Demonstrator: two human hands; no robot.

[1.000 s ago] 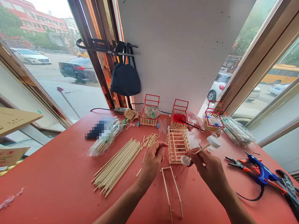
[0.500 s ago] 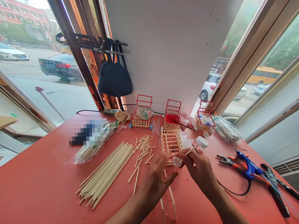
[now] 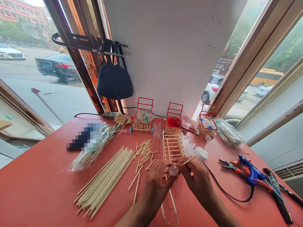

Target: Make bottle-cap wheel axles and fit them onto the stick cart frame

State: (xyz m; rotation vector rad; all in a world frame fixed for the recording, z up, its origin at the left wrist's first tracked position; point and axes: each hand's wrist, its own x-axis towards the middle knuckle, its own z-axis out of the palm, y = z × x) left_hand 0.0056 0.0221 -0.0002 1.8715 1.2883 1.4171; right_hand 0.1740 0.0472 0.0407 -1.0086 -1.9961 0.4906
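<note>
Between my hands is a thin wooden stick [image 3: 189, 160] with a round white cap [image 3: 201, 153] on its far right end and a second white cap [image 3: 173, 170] at its near left end. My right hand [image 3: 195, 176] pinches the stick beside the near cap. The fingers of my left hand [image 3: 157, 178] close around that near cap, thumb below it. Just beyond my fingertips stands a wooden stick frame [image 3: 174, 145], its near part hidden by my hands. Joined sticks [image 3: 172, 201] lie beneath my wrists.
Long sticks [image 3: 104, 181] and short pieces [image 3: 144, 149] lie to the left. Small baskets with red frames [image 3: 143, 123] line the back. A blue glue gun [image 3: 253, 171] and pliers [image 3: 228, 164] are at the right. Wrapped bundles [image 3: 228, 132] sit behind them.
My left fingers have drawn in closer around the near cap. The stick and its caps have shifted slightly left and down in view, with my right hand.
</note>
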